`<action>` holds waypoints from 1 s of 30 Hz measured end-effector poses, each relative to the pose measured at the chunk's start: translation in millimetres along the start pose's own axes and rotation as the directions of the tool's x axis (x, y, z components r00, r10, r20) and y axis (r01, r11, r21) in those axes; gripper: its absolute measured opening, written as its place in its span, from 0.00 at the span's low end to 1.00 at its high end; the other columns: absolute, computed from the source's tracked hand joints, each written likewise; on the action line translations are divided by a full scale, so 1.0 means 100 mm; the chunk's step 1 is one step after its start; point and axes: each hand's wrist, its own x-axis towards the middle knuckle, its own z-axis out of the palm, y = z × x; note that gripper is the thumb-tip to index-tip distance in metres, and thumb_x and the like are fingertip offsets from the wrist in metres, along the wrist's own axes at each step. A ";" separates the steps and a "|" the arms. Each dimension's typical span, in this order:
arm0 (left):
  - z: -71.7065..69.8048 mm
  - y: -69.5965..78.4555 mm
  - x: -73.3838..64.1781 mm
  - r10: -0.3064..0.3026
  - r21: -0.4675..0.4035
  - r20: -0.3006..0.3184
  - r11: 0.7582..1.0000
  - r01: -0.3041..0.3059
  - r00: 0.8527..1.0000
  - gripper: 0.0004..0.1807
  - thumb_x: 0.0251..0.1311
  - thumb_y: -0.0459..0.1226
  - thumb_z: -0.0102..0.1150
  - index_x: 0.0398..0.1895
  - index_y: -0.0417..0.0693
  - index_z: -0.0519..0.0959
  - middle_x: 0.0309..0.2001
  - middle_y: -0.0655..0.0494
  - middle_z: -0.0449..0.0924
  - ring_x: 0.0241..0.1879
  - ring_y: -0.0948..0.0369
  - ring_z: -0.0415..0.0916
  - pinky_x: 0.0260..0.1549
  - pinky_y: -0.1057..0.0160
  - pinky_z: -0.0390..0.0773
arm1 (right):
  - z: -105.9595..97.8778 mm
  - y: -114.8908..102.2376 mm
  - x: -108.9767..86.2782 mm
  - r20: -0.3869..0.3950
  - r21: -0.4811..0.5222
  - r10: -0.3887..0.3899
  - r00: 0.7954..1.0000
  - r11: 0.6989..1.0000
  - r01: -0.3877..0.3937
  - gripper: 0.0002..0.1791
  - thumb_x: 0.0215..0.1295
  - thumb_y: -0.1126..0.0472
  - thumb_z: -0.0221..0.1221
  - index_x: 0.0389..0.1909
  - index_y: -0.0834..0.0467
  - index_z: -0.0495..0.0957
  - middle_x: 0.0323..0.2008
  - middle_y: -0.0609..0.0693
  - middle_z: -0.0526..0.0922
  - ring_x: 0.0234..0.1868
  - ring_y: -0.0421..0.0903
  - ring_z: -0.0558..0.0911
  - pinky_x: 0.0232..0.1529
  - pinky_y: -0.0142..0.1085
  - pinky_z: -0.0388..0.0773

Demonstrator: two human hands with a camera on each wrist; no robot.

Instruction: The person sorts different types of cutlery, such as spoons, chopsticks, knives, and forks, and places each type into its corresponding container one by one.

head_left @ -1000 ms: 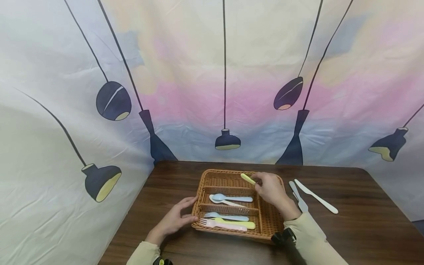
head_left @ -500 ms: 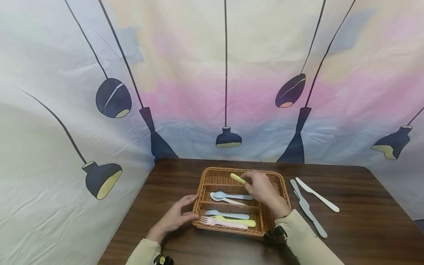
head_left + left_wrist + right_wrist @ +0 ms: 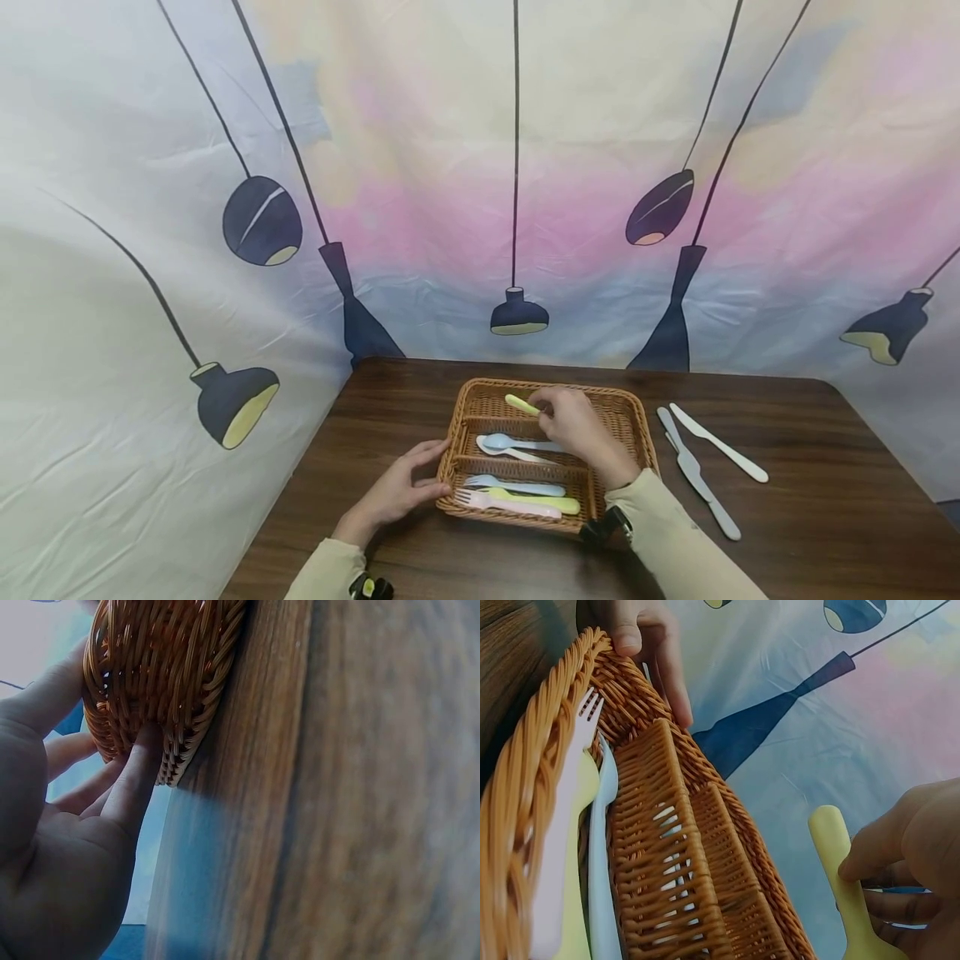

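My right hand [image 3: 573, 423] pinches a yellow piece of cutlery [image 3: 830, 840] over the far part of a wicker cutlery basket [image 3: 555, 518]. Its rounded handle end points left; fingers hide the other end, so I cannot tell its kind. My left hand [image 3: 393, 492] touches the basket's left end, thumb and fingers extended against the wall and rim. In the middle compartment lie a blue spoon [image 3: 517, 443] and a white spoon [image 3: 517, 453]. The near compartment holds a blue fork [image 3: 517, 486], a yellow fork [image 3: 558, 504] and a pink fork [image 3: 510, 503].
Right of the basket, blue knives [image 3: 693, 475] lie overlapping on the dark wooden table [image 3: 817, 500], beside a white knife [image 3: 720, 443]. A wicker divider [image 3: 517, 469] separates the spoons from the forks. Behind the table hangs a cloth [image 3: 585, 208] printed with lamps.
My right hand has moved left across the basket's far side, carrying the yellow piece with it. More of the blue knives shows from behind the sleeve. My left hand stays at the basket's end.
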 end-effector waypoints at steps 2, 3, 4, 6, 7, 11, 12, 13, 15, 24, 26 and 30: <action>0.00 0.01 0.00 -0.004 -0.002 0.001 1.000 0.004 1.000 0.41 0.57 0.36 0.68 0.72 0.37 0.60 0.70 0.34 0.55 0.64 0.36 0.64 0.55 0.64 0.80 | 0.02 -0.02 0.01 0.013 0.000 -0.002 1.000 1.000 0.002 0.13 0.59 0.70 0.63 0.44 0.56 0.84 0.35 0.51 0.85 0.30 0.42 0.80 0.23 0.31 0.75; 0.00 0.01 -0.01 -0.006 -0.002 0.002 1.000 0.006 1.000 0.42 0.57 0.36 0.68 0.72 0.37 0.60 0.70 0.34 0.55 0.64 0.36 0.64 0.56 0.64 0.80 | 0.04 -0.04 0.01 0.017 0.001 -0.004 1.000 1.000 0.004 0.13 0.59 0.70 0.63 0.44 0.55 0.84 0.35 0.51 0.85 0.30 0.42 0.80 0.23 0.31 0.75; 0.00 0.01 -0.01 -0.006 -0.004 0.003 1.000 0.006 1.000 0.42 0.57 0.36 0.68 0.72 0.37 0.60 0.70 0.34 0.55 0.64 0.36 0.64 0.56 0.64 0.80 | 0.05 -0.05 0.02 0.019 0.001 -0.011 1.000 1.000 0.011 0.13 0.59 0.70 0.64 0.44 0.55 0.84 0.35 0.50 0.85 0.31 0.42 0.80 0.24 0.31 0.75; 0.01 0.01 -0.01 -0.009 -0.003 0.004 1.000 0.009 1.000 0.42 0.57 0.36 0.68 0.72 0.37 0.60 0.70 0.34 0.55 0.64 0.36 0.64 0.56 0.64 0.80 | 0.06 -0.07 0.02 0.021 0.008 -0.021 1.000 1.000 0.021 0.13 0.59 0.70 0.64 0.44 0.54 0.85 0.36 0.50 0.85 0.31 0.42 0.80 0.24 0.32 0.75; 0.01 0.01 -0.01 -0.010 -0.001 0.003 1.000 0.010 1.000 0.42 0.57 0.36 0.68 0.72 0.37 0.60 0.70 0.34 0.55 0.64 0.36 0.64 0.56 0.64 0.80 | 0.07 -0.08 0.02 0.020 0.007 -0.025 0.999 1.000 0.025 0.13 0.59 0.70 0.64 0.44 0.54 0.85 0.36 0.50 0.85 0.31 0.42 0.80 0.24 0.31 0.75; 0.01 0.02 0.00 -0.009 -0.002 0.004 1.000 0.009 1.000 0.42 0.57 0.36 0.68 0.72 0.37 0.60 0.70 0.34 0.55 0.64 0.36 0.64 0.56 0.64 0.79 | 0.09 -0.10 0.04 0.021 0.019 -0.029 0.999 0.999 0.028 0.14 0.59 0.71 0.63 0.44 0.53 0.85 0.37 0.49 0.85 0.31 0.41 0.79 0.23 0.30 0.74; 0.01 0.02 0.01 -0.006 -0.003 0.005 1.000 0.006 1.000 0.42 0.57 0.36 0.68 0.72 0.37 0.60 0.70 0.34 0.55 0.64 0.36 0.64 0.56 0.64 0.79 | 0.10 -0.10 0.04 0.020 0.020 -0.031 0.999 0.999 0.031 0.14 0.59 0.71 0.63 0.44 0.54 0.85 0.37 0.49 0.86 0.31 0.41 0.79 0.23 0.30 0.74; 0.01 0.02 0.01 -0.004 -0.004 0.005 1.000 0.004 1.000 0.42 0.57 0.36 0.68 0.72 0.37 0.59 0.70 0.34 0.54 0.64 0.36 0.64 0.56 0.64 0.79 | 0.10 -0.10 0.04 0.022 0.024 -0.033 0.999 0.999 0.033 0.14 0.59 0.70 0.63 0.44 0.54 0.85 0.37 0.49 0.86 0.31 0.41 0.79 0.23 0.31 0.75; 0.01 0.02 0.01 0.000 -0.004 0.006 1.000 0.000 1.000 0.42 0.57 0.36 0.68 0.72 0.37 0.59 0.70 0.34 0.54 0.64 0.36 0.65 0.56 0.64 0.79 | 0.11 -0.10 0.04 0.012 0.021 -0.053 0.999 0.998 0.052 0.13 0.60 0.69 0.64 0.45 0.53 0.85 0.40 0.50 0.86 0.34 0.43 0.81 0.26 0.34 0.79; 0.00 0.04 0.01 0.003 0.002 0.003 1.000 -0.003 1.000 0.42 0.56 0.37 0.69 0.72 0.37 0.60 0.70 0.34 0.55 0.64 0.36 0.64 0.56 0.64 0.79 | 0.09 -0.07 0.01 -0.038 0.007 -0.121 0.992 0.993 0.122 0.11 0.63 0.62 0.65 0.45 0.51 0.84 0.46 0.50 0.85 0.31 0.43 0.81 0.30 0.36 0.79; 0.00 0.04 0.01 0.000 -0.001 0.002 1.000 0.000 1.000 0.42 0.56 0.37 0.69 0.72 0.37 0.59 0.70 0.34 0.55 0.64 0.35 0.64 0.56 0.64 0.79 | 0.09 -0.07 0.01 -0.034 0.014 -0.111 0.993 0.994 0.112 0.11 0.63 0.63 0.64 0.45 0.51 0.84 0.44 0.49 0.85 0.28 0.41 0.79 0.28 0.34 0.77; 0.00 0.03 0.01 -0.007 -0.002 0.002 1.000 0.007 1.000 0.42 0.56 0.37 0.69 0.72 0.36 0.59 0.70 0.34 0.54 0.64 0.35 0.63 0.56 0.64 0.79 | 0.09 -0.06 0.00 -0.030 0.018 -0.096 0.995 0.995 0.097 0.10 0.62 0.62 0.65 0.45 0.51 0.84 0.43 0.49 0.85 0.33 0.40 0.80 0.31 0.34 0.79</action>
